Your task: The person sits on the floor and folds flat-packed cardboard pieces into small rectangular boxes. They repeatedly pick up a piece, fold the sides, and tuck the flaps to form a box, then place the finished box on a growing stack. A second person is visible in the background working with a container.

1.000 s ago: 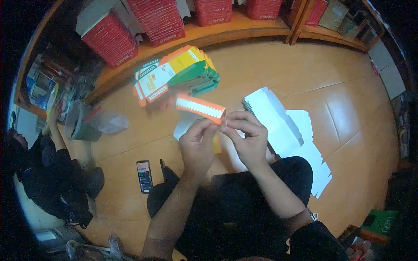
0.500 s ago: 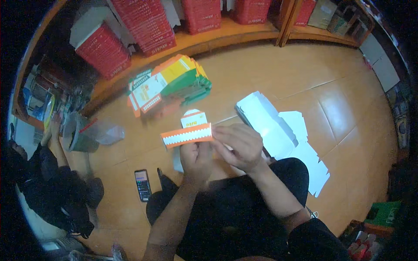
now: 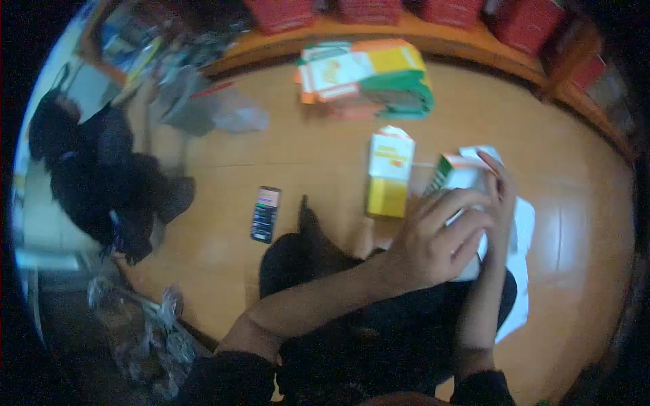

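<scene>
My right hand (image 3: 500, 193) is at the right side of a small folded carton box (image 3: 464, 174) with a green side and an orange edge, its fingers gripping the rim. In front of the box is my left hand (image 3: 443, 233), fingers curved and apart, with nothing visible in it. It partly covers the box. Left of both hands stands a white and yellow carton (image 3: 390, 172) on the floor, its top flap raised. White flat card sheets (image 3: 520, 298) lie under and beyond my right forearm. Motion blurs the hands somewhat.
A stack of flat printed cartons (image 3: 365, 74) lies farther off on the tiled floor. A phone (image 3: 265, 215) rests left of my leg. Another person (image 3: 101, 169) sits at the left beside a clear plastic bag (image 3: 233, 111). Red stacks (image 3: 369, 10) fill the wooden shelf behind.
My hands have moved right, and the view has turned. The orange-edged carton that was held in front of me is no longer there; a white and yellow carton now stands on the floor.
</scene>
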`<move>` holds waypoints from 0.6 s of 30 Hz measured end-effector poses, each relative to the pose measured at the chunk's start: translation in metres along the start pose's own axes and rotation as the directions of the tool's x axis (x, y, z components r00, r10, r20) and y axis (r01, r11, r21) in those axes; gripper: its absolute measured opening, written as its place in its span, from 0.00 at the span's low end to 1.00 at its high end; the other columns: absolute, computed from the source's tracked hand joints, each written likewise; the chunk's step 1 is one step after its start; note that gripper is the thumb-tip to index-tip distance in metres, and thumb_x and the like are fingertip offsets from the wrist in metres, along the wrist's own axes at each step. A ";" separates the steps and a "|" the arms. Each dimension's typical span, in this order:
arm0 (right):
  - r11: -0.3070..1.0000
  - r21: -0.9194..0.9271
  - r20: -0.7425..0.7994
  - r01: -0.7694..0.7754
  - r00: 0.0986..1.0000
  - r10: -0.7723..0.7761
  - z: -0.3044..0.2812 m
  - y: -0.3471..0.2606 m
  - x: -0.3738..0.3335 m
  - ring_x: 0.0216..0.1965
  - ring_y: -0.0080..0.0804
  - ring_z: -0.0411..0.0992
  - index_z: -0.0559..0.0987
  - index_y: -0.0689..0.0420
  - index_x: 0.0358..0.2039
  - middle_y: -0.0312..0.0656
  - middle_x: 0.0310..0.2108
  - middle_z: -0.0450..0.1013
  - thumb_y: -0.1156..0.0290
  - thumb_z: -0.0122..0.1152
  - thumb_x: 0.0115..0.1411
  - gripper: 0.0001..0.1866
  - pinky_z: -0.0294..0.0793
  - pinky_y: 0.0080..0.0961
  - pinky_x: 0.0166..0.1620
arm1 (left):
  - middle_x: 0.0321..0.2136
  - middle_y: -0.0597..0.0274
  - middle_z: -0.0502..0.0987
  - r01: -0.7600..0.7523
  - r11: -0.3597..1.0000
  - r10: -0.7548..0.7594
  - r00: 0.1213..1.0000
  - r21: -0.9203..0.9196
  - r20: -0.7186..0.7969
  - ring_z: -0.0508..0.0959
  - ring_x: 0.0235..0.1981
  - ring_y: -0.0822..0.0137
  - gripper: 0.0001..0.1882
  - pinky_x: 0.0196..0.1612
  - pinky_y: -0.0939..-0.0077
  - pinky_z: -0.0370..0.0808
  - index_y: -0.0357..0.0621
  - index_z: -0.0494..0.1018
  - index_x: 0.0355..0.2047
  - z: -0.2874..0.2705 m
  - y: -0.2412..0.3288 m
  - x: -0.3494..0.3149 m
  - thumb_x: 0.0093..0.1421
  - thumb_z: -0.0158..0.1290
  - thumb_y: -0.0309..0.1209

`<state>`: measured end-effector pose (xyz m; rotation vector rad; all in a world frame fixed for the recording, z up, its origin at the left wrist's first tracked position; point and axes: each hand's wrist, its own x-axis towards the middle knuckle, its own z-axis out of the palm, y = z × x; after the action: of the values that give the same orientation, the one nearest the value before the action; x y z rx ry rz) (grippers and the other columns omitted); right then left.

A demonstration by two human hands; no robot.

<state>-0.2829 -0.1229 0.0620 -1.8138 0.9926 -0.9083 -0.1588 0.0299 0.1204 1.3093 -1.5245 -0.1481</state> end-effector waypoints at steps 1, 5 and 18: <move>0.990 0.133 0.044 -0.039 0.999 0.033 0.002 -0.012 -0.006 0.33 0.22 0.73 0.78 0.62 0.53 0.40 0.38 0.80 0.72 0.50 0.66 0.18 0.73 0.23 0.37 | 0.50 0.43 0.71 -0.008 0.992 0.020 0.996 0.129 -0.088 0.75 0.51 0.50 0.19 0.51 0.62 0.73 0.38 0.67 0.50 -0.008 -0.002 0.005 0.60 0.56 0.26; 0.995 0.081 0.180 0.063 0.981 -0.076 0.022 -0.041 -0.018 0.48 0.28 0.73 0.73 0.63 0.59 0.44 0.53 0.74 0.69 0.47 0.70 0.20 0.71 0.24 0.51 | 0.44 0.46 0.72 0.160 0.982 -0.181 0.949 -0.099 -0.260 0.74 0.46 0.48 0.12 0.50 0.64 0.71 0.37 0.66 0.49 -0.011 -0.044 0.004 0.67 0.47 0.28; 0.949 0.292 0.093 -0.121 0.991 0.098 0.029 -0.020 -0.030 0.27 0.14 0.60 0.73 0.59 0.27 0.28 0.23 0.66 0.68 0.54 0.70 0.14 0.57 0.15 0.30 | 0.21 0.47 0.77 0.305 0.941 -0.296 0.952 0.148 -0.079 0.79 0.24 0.43 0.12 0.30 0.50 0.75 0.40 0.76 0.29 -0.017 -0.061 -0.001 0.64 0.53 0.36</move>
<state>-0.2647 -0.0805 0.0634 -1.5137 0.8486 -0.8619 -0.1074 0.0154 0.0861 1.6580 -1.3018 -0.1855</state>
